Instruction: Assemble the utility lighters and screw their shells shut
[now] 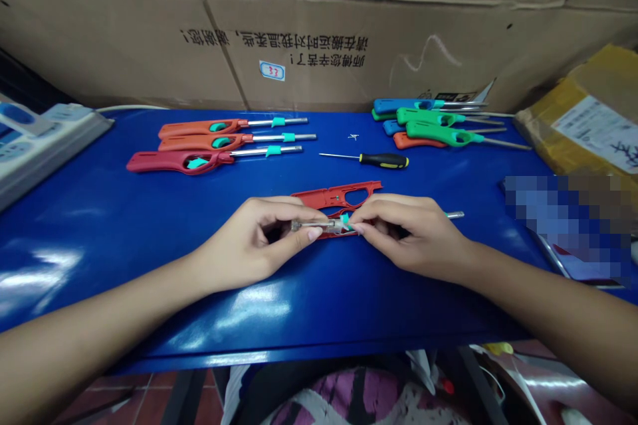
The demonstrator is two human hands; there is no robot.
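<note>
My left hand (264,239) grips a clear lighter fuel tank (331,226) between thumb and fingers, level above the table. At the tank's right end, my right hand (413,232) is closed in a pinch beside a small teal part (345,218); what lies between its fingertips is too small to make out. Just behind and beneath the hands lies a red lighter casing half (319,196) with its trigger opening showing. More red casing is partly hidden under the tank. From behind my right hand pokes a metal lighter tube (455,215).
Three red and orange lighters (199,139) lie at back left. A screwdriver (383,160) is behind the casing, near small white bits (353,137). Several green, blue and orange lighters (438,126) are piled at back right. Cardboard (149,46) walls the back; a power strip (54,139) sits left.
</note>
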